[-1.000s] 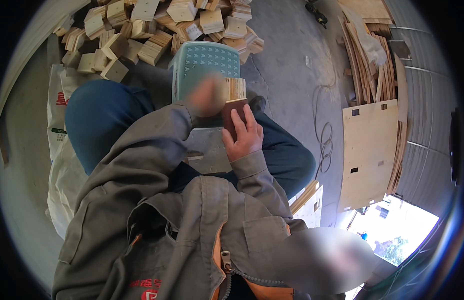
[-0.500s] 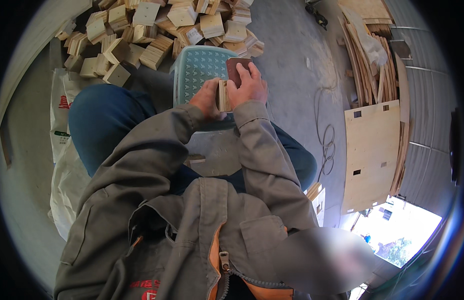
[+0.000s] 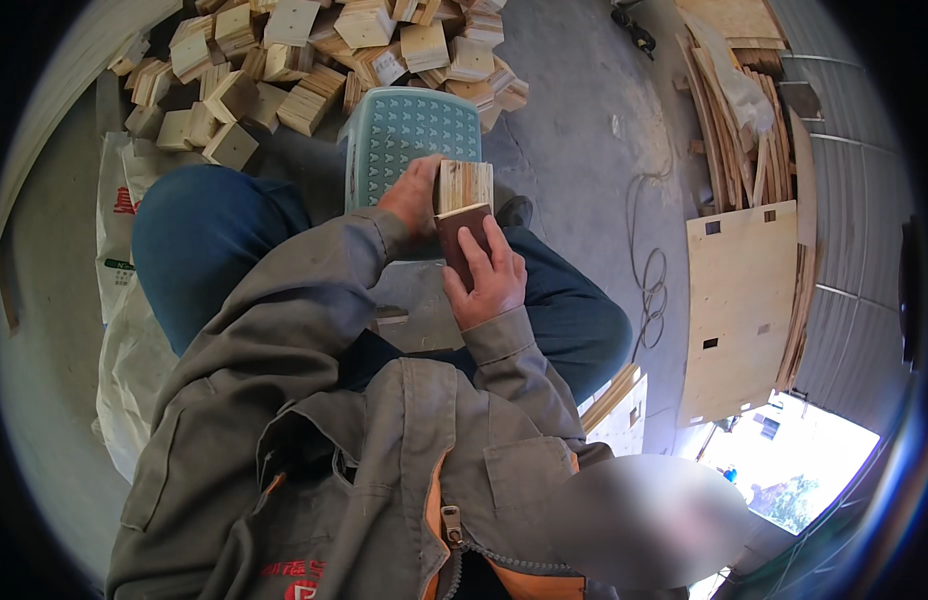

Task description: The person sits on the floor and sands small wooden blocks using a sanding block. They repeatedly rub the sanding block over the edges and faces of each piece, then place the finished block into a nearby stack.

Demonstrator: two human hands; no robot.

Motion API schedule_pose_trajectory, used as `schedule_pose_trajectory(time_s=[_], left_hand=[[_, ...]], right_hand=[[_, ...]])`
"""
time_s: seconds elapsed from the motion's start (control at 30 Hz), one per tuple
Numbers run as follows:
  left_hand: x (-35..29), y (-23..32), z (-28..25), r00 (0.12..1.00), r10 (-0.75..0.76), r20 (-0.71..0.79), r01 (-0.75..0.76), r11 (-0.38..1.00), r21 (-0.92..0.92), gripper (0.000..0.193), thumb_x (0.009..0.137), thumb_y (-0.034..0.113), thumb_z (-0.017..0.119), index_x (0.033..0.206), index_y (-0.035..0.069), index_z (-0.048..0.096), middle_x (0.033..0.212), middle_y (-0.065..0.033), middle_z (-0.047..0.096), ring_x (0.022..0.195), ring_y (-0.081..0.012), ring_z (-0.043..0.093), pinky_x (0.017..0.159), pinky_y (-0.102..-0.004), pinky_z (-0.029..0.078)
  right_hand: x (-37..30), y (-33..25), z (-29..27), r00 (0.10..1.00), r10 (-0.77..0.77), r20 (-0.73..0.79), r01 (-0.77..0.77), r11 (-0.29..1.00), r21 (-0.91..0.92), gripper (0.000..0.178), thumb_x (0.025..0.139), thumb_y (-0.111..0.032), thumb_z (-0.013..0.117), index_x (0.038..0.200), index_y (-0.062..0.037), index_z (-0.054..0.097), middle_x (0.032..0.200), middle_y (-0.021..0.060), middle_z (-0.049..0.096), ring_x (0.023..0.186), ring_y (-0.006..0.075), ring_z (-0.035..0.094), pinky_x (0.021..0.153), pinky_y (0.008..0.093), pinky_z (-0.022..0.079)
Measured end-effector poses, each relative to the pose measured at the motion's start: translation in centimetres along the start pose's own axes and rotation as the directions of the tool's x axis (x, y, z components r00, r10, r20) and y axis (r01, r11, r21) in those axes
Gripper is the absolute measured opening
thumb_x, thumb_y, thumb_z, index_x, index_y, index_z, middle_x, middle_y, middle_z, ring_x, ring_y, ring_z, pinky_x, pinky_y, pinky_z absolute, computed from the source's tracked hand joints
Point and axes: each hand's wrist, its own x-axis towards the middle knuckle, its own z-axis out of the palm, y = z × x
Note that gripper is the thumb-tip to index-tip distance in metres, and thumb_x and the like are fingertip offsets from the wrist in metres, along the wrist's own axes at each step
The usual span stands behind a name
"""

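Over the pale teal plastic stool (image 3: 414, 125), my left hand (image 3: 414, 198) grips a small plywood block (image 3: 467, 184) by its left side. The layered edge of the block faces up. My right hand (image 3: 492, 282) is closed on a dark reddish-brown flat piece that looks like a sanding block (image 3: 461, 240). My fingers lie spread along its upper face. The far end of this piece meets the near edge of the plywood block. Its underside is hidden.
A heap of plywood blocks (image 3: 309, 100) lies on the floor beyond the stool. White sacks (image 3: 134, 330) lie at my left. To the right are a coiled cord (image 3: 652, 290), a leaning plywood sheet (image 3: 741, 310) and stacked boards (image 3: 729, 130). My bent knees flank the stool.
My right hand has pulled the sanding block back toward me, from the block's far side to its near edge. More of the block's layered face now shows. My left hand stays put.
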Motion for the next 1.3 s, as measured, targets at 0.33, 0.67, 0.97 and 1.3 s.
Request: schedule_pose_trajectory(time_s=[0.33, 0.67, 0.97, 1.3], left_hand=[[0.0, 0.0, 0.0, 1.0, -0.016, 0.013, 0.016, 1.0, -0.017, 0.105, 0.062, 0.02, 0.096, 0.15, 0.008, 0.04, 0.143, -0.0238, 0.05, 0.136, -0.045, 0.051, 0.115, -0.045, 0.046], [0.0, -0.1, 0.1, 1.0, -0.001, -0.004, 0.001, 1.0, 0.016, 0.104, 0.063, 0.02, 0.095, 0.149, 0.007, 0.04, 0.141, -0.0237, 0.05, 0.135, -0.043, 0.052, 0.114, -0.0449, 0.046], [-0.1, 1.1, -0.3, 0.999, 0.019, -0.035, -0.018, 1.0, 0.011, 0.093, 0.071, 0.023, 0.094, 0.146, 0.004, 0.042, 0.137, -0.0252, 0.053, 0.132, -0.0416, 0.053, 0.114, -0.0441, 0.046], [0.0, 0.3, 0.1, 1.0, 0.0, -0.024, 0.0, 1.0, 0.002, 0.093, 0.068, 0.017, 0.09, 0.146, 0.006, 0.041, 0.137, -0.0236, 0.052, 0.132, -0.0419, 0.052, 0.114, -0.0449, 0.045]], right_hand=[[8.8, 3.4, 2.6, 0.984, 0.162, -0.074, -0.164, 0.986, -0.034, 0.058, 0.082, -0.028, 0.08, 0.139, -0.0245, 0.07, 0.157, 0.006, 0.052, 0.12, 0.0383, 0.06, 0.105, 0.0509, 0.049], [8.0, 2.8, 1.8, 0.985, 0.169, -0.048, -0.172, 0.982, -0.076, 0.062, 0.083, -0.025, 0.081, 0.142, -0.0139, 0.067, 0.156, 0.0186, 0.051, 0.132, 0.038, 0.057, 0.112, 0.0483, 0.045], [-0.5, 1.1, -1.0, 0.994, 0.108, 0.023, -0.107, 0.994, -0.026, 0.067, 0.078, -0.02, 0.085, 0.142, -0.0151, 0.067, 0.156, 0.0178, 0.051, 0.129, 0.0389, 0.058, 0.107, 0.0481, 0.048], [8.3, 4.6, 1.2, 0.973, 0.213, -0.083, -0.218, 0.975, -0.051, 0.06, 0.081, -0.027, 0.081, 0.139, -0.0159, 0.069, 0.154, 0.0163, 0.054, 0.131, 0.0375, 0.058, 0.11, 0.0488, 0.047]])
